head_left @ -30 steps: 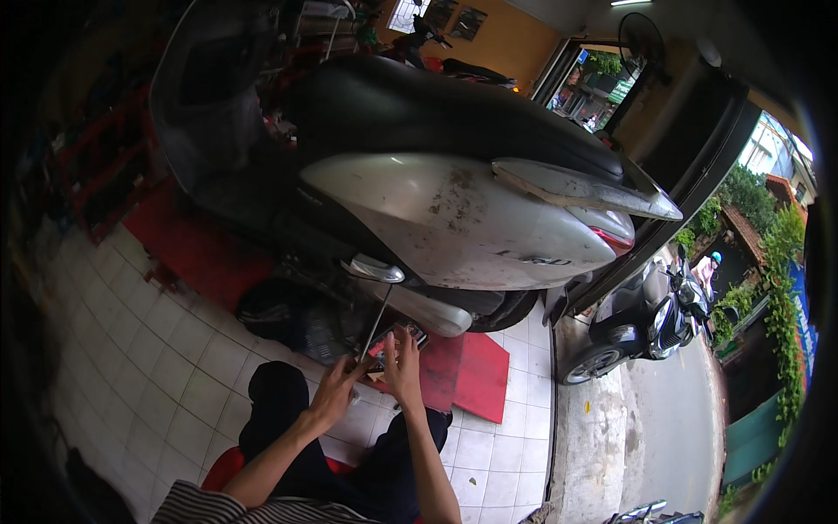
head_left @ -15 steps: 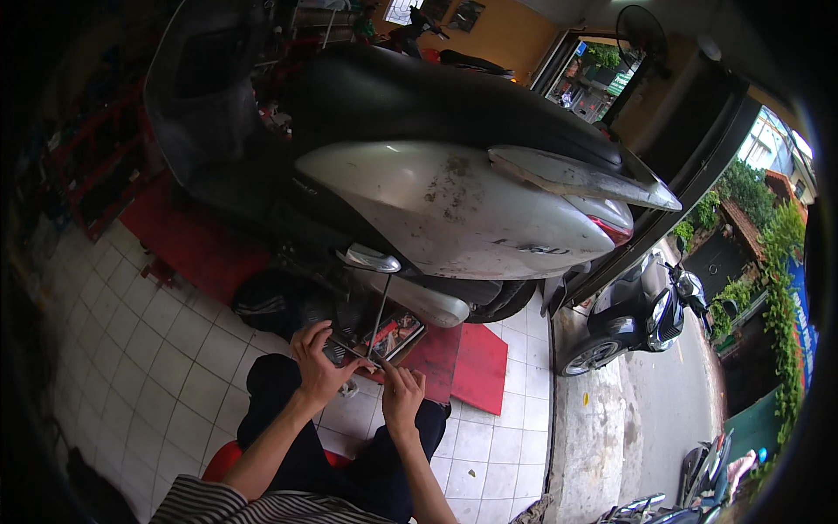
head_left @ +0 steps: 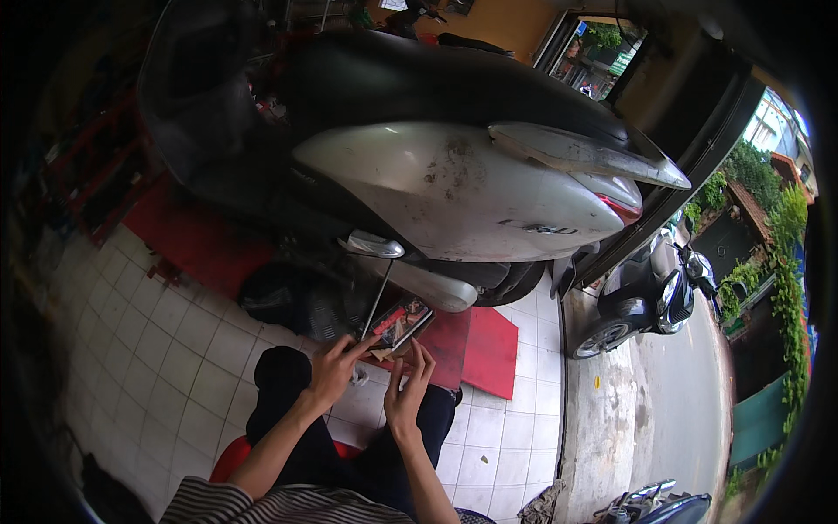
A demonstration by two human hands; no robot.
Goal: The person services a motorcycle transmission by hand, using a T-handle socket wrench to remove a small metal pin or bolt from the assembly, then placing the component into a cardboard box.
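Note:
My left hand [head_left: 332, 369] is at the lower end of a thin metal rod [head_left: 378, 299], its fingers closed around it. The rod slants up to the silver footrest [head_left: 374, 244] on the side of a grey scooter [head_left: 410, 179]. My right hand [head_left: 408, 390] is apart from the rod, fingers spread and slightly curled, with nothing visible in it. Just beyond my hands lies an open tray [head_left: 422, 327] with tools and small parts, too cluttered to tell apart.
The scooter stands on a red lift platform [head_left: 487, 354] above white floor tiles [head_left: 202, 382]. A dark ribbed part [head_left: 284, 301] is beneath its side. Another scooter [head_left: 650, 301] is parked outside at right, by the street. A red seat [head_left: 231, 458] is under me.
My hands have moved apart; the right has left the rod's lower end and its fingers have opened. My left fingers have closed at the rod, which tilts more. The view has shifted slightly.

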